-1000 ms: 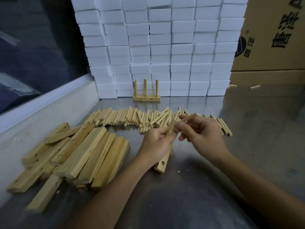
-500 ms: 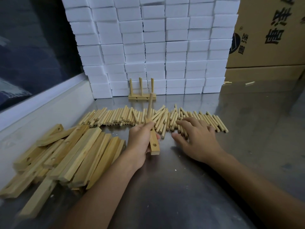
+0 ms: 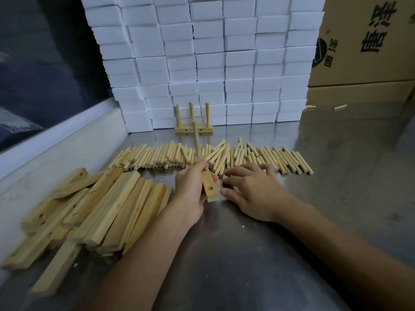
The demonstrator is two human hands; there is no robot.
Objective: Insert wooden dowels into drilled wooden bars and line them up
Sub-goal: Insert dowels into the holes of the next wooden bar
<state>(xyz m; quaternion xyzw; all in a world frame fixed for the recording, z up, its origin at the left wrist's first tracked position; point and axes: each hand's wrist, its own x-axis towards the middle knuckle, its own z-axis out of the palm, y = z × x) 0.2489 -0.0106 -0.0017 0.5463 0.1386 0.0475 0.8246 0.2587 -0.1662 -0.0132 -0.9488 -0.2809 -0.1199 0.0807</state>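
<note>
My left hand grips a drilled wooden bar with one dowel standing up from its far end; two empty holes show on the near part. My right hand lies flat with fingers spread on the near edge of the row of loose dowels; I cannot see a dowel in it. A heap of drilled bars lies to the left. A finished bar with three upright dowels stands at the back against the white blocks.
The work surface is a steel table. A wall of stacked white foam blocks closes the back, cardboard boxes stand at the back right, and a raised white ledge runs along the left. Two stray dowels lie by the boxes.
One second ago both hands held the bar and a dowel together. Now the dowel stands in the bar held by my left hand, and my right hand has dropped onto the dowel row.
</note>
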